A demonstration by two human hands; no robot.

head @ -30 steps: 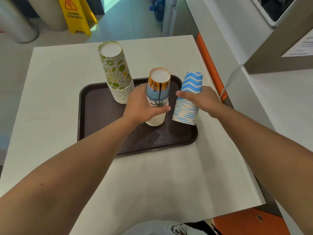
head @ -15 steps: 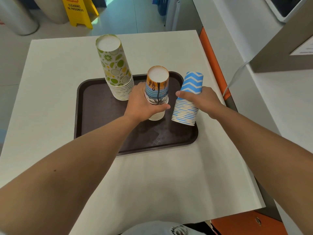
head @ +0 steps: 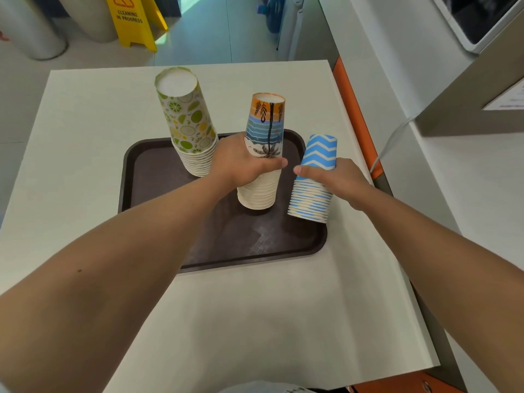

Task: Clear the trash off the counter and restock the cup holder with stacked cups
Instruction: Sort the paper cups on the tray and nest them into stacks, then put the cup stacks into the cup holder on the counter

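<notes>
Three stacks of upside-down paper cups are standing in a rough row on or at a dark brown tray [head: 158, 194]. The palm-tree stack [head: 263, 154] (orange sky, blue sea print) is sitting mid-tray, and the left hand [head: 241, 163] is wrapping around its middle, fingers curled tight on it, thumb lying across the near side. Whether the stack's base is resting on the tray or just clear of it, I cannot tell.

The blue chevron stack [head: 313, 180] is standing just to the right, at the tray's right edge, tilting slightly. The right hand [head: 337, 180] is gripping it about halfway up, thumb on the near side, fingers closed round the far side.

The lime-and-lemon stack [head: 188, 123] is the tallest; it is standing unheld at the tray's back left, leaning a little, just beside the left hand.

The tray is lying on a pale square table [head: 85, 123]. An orange strip [head: 354, 114] is running along the table's right side, next to a white counter [head: 467, 194]. On the floor beyond, a yellow "cleaning in progress" sign [head: 133, 21] is standing.
</notes>
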